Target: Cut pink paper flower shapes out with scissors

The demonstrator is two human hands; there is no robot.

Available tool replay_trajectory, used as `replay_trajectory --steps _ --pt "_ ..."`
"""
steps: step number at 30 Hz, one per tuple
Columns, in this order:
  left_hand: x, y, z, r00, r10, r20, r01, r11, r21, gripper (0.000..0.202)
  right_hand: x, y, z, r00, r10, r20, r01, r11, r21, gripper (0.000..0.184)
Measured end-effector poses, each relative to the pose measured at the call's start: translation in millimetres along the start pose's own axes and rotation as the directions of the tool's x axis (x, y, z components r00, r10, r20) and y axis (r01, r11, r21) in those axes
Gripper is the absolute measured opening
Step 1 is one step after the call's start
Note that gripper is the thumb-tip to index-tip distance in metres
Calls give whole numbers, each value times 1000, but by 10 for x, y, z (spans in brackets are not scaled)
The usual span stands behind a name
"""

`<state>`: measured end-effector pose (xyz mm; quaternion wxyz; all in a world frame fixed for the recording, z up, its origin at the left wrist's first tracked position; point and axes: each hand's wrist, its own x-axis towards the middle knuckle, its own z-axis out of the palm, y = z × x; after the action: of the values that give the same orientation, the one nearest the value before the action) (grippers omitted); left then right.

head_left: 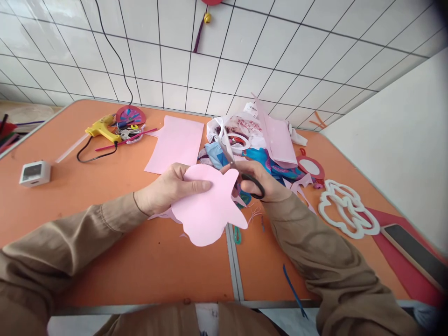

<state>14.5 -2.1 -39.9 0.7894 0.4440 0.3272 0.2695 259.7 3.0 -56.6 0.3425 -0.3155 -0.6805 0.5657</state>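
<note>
A pink sheet with a wavy, partly cut outline (206, 210) is held up over the table in my left hand (171, 186), the thumb flat on its face. My right hand (261, 179) is closed around the black handles of a pair of scissors (229, 154). Their blades point up and away from me, just beyond the sheet's upper right edge. Two pointed tabs stick out on the sheet's right side. Pink offcuts (166, 214) lie beneath it. Some right-hand fingers are hidden behind the sheet and handles.
On the orange table (115, 261) are a yellow glue gun (105, 128), a white box-shaped device (35, 173), a pink sheet (178, 142), a pile of fabric and plastic bags (241, 135), white cloud-shaped cutouts (345, 210) and a phone (416, 252). A tiled wall (175, 65) stands behind.
</note>
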Motion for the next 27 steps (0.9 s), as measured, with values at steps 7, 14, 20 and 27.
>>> replay_trajectory --steps 7,14,20,27 --pt "-25 98 -18 994 -78 75 71 993 89 22 -69 -20 -189 961 82 263 -59 994 -97 58" --pt "-34 132 -2 992 -85 90 76 992 99 23 -38 -29 -17 1000 18 -25 -18 1000 -1 65" --pt "18 55 -62 1000 -9 22 5 984 179 20 -72 -162 199 957 29 -290 -17 999 46 47" --pt "42 32 -58 993 104 -60 -74 922 381 22 -29 -167 390 924 85 -372 -78 996 34 45"
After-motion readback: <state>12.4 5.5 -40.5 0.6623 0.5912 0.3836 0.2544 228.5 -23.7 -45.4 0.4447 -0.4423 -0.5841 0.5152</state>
